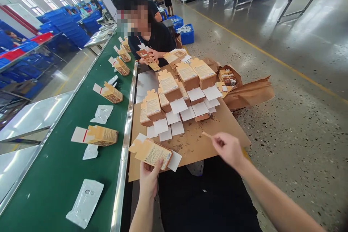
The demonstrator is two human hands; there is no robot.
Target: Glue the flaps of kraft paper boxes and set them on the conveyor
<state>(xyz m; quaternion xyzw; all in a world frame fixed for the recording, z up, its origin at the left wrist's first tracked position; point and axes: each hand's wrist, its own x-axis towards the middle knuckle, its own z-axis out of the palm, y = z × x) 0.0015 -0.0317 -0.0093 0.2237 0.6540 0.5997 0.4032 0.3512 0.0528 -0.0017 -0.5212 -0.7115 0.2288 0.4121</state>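
Note:
My left hand (150,179) is wrapped round a small tan and brown carton (156,154), thumb on its printed face. The carton's flaps stand open at both ends, a white one at the right. My right hand (228,149) pinches a thin tan strip (207,135) above the cardboard sheet (190,148), apart from the carton. What the strip is made of I cannot tell. Beyond both hands, several like cartons (170,84) are stacked in a heap, white flaps toward me.
On the left, a green conveyor belt (62,152) with a metal edge carries open cartons (104,136) and silver pouches (85,203). A co-worker (152,36) handles a flattened carton across the heap. Torn brown paper (250,94) lies at the right; blue bins (187,34) stand behind.

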